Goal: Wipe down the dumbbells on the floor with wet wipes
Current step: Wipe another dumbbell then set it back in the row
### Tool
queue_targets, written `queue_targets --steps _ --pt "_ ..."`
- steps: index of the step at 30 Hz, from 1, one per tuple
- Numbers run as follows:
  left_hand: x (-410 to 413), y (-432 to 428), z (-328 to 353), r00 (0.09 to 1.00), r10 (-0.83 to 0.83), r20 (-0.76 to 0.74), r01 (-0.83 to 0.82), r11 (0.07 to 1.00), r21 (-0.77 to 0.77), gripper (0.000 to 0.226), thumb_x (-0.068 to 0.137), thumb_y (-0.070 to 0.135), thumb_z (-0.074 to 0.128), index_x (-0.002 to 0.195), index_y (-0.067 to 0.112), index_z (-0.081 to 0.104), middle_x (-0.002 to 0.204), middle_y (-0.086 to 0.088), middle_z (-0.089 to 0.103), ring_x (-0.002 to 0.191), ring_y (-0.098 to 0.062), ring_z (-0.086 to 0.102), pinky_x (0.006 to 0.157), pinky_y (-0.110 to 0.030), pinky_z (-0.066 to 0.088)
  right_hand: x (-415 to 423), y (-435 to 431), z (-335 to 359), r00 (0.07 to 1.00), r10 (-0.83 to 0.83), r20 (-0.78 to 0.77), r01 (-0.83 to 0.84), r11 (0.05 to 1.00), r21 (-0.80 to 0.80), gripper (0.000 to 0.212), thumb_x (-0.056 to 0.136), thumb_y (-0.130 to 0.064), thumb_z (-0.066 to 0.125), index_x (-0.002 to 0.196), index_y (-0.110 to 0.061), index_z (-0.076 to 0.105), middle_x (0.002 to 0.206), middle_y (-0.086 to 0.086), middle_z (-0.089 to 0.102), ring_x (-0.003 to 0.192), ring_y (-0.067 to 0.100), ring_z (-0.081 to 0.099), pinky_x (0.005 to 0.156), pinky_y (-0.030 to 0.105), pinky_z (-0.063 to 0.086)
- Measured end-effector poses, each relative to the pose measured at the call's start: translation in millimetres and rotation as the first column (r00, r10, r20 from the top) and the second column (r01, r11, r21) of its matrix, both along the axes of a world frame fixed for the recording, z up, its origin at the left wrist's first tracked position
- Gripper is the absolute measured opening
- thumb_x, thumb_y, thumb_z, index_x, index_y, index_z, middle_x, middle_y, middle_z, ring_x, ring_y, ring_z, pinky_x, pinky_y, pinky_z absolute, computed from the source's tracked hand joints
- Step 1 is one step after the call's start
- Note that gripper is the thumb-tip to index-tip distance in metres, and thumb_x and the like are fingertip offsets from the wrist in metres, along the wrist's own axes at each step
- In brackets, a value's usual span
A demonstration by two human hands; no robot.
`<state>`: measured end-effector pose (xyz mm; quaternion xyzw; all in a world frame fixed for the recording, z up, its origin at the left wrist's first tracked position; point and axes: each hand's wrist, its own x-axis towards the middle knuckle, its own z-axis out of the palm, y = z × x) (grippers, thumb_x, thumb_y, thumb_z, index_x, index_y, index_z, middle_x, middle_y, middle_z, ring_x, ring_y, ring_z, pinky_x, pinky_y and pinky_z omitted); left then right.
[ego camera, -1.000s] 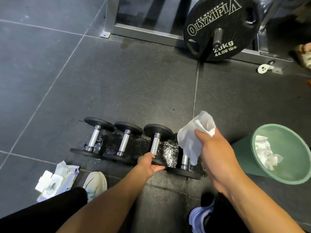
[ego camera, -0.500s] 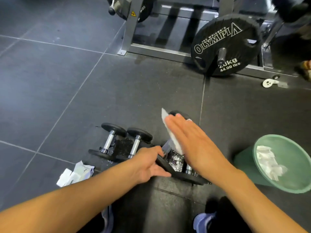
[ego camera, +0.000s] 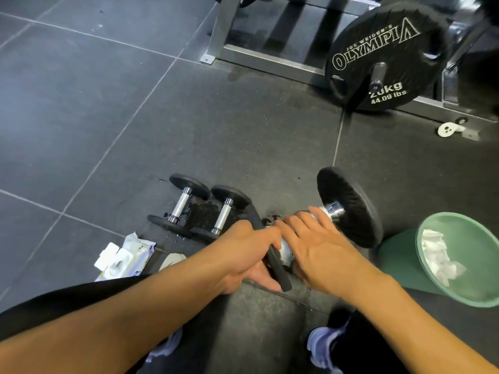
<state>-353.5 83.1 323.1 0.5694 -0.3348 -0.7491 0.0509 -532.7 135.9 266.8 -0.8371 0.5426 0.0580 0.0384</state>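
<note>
One black dumbbell [ego camera: 351,209] with a chrome handle is raised off the floor at an angle. My left hand [ego camera: 248,255] grips its near plate by the rim. My right hand [ego camera: 318,247] lies curled over the handle, pressing the wet wipe [ego camera: 313,211] onto it; only a white sliver of the wipe shows at my fingertips. Two more small dumbbells [ego camera: 179,205] [ego camera: 222,214] lie side by side on the floor just left of my left hand, with wet patches on the mat around them.
An opened pack of wet wipes [ego camera: 124,259] lies on the floor at the left. A green bin [ego camera: 397,255] holding used wipes stands at the right. A 20 kg weight plate [ego camera: 383,58] and a metal rack frame [ego camera: 221,31] are at the back. My shoes [ego camera: 324,346] are below.
The dumbbell has been lifted and swung so its far plate points right. My right hand has slid from the plate down onto the handle. The view has shifted closer.
</note>
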Motion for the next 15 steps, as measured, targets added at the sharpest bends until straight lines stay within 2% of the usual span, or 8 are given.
queue_targets --steps 3,5,6,8,10,11,13,15 --pt "-3 1 3 0.996 -0.085 0.036 0.089 0.988 -0.128 0.007 0.09 0.008 0.062 0.094 0.01 0.067 0.085 -0.019 0.062 0.072 -0.035 0.07 0.073 -0.06 0.064 19 -14 -8 0.994 -0.109 -0.014 0.107 0.989 -0.105 0.012 0.088 -0.022 0.058 0.098 -0.014 0.06 0.079 0.005 0.06 0.073 0.029 0.059 0.072 0.042 0.045" --pt "-5 3 6 0.992 -0.119 0.052 0.128 0.968 -0.216 0.015 0.09 0.012 0.062 0.087 0.025 0.067 0.081 -0.006 0.064 0.074 -0.027 0.067 0.073 -0.057 0.065 22 -22 -13 0.983 -0.181 -0.01 0.18 0.98 -0.09 0.021 0.075 -0.019 0.077 0.082 -0.016 0.058 0.063 0.002 0.059 0.054 0.025 0.058 0.054 0.036 0.044" --pt "-6 3 7 0.982 -0.168 0.083 0.185 0.945 -0.272 0.014 0.091 0.017 0.062 0.094 0.031 0.065 0.082 -0.003 0.065 0.077 -0.025 0.067 0.075 -0.055 0.066 22 -24 -11 0.977 -0.211 -0.009 0.211 0.976 -0.057 0.027 0.068 -0.018 0.083 0.079 -0.016 0.058 0.058 0.001 0.059 0.047 0.024 0.058 0.048 0.033 0.043" --pt "-5 4 9 0.906 -0.328 0.269 0.418 0.8 -0.431 0.037 0.092 0.031 0.061 0.127 0.037 0.053 0.088 0.001 0.067 0.084 -0.024 0.069 0.08 -0.05 0.063 23 -29 1 0.959 -0.283 -0.023 0.283 0.959 0.028 0.025 0.071 -0.02 0.081 0.085 -0.014 0.061 0.063 0.002 0.064 0.051 0.026 0.062 0.047 0.031 0.042" --pt "-4 1 11 0.748 -0.453 0.486 0.664 0.504 -0.553 0.065 0.096 0.034 0.057 0.154 0.037 0.028 0.095 0.001 0.065 0.088 -0.025 0.064 0.08 -0.04 0.052 20 -35 11 0.87 -0.48 0.11 0.446 0.863 0.235 0.014 0.08 -0.032 0.062 0.084 -0.019 0.059 0.074 0.002 0.066 0.067 0.027 0.065 0.058 0.035 0.048" --pt "-3 -3 15 0.676 -0.472 0.566 0.732 0.337 -0.593 0.072 0.099 0.032 0.055 0.161 0.036 0.018 0.105 -0.002 0.065 0.094 -0.026 0.062 0.08 -0.035 0.043 18 -37 14 0.763 -0.597 0.249 0.473 0.778 0.413 0.015 0.077 -0.035 0.055 0.077 -0.021 0.057 0.071 0.002 0.065 0.067 0.024 0.064 0.059 0.039 0.051" --pt "-1 -19 20 0.586 -0.488 0.647 0.773 0.094 -0.628 0.075 0.101 0.025 0.054 0.164 0.038 0.014 0.136 0.002 0.063 0.111 -0.023 0.061 0.081 -0.029 0.033 16 -40 14 0.413 -0.748 0.519 0.363 0.658 0.659 0.016 0.076 -0.029 0.06 0.074 -0.013 0.064 0.073 0.012 0.068 0.069 0.019 0.067 0.062 0.05 0.056" --pt "5 -40 25 0.528 -0.54 0.656 0.784 0.012 -0.621 0.074 0.1 0.023 0.055 0.161 0.048 0.022 0.134 0.012 0.066 0.104 -0.011 0.063 0.083 -0.026 0.036 15 -33 17 -0.028 -0.829 0.558 0.156 0.548 0.822 0.012 0.08 -0.004 0.07 0.091 -0.004 0.074 0.088 0.019 0.075 0.083 0.023 0.073 0.069 0.046 0.06"
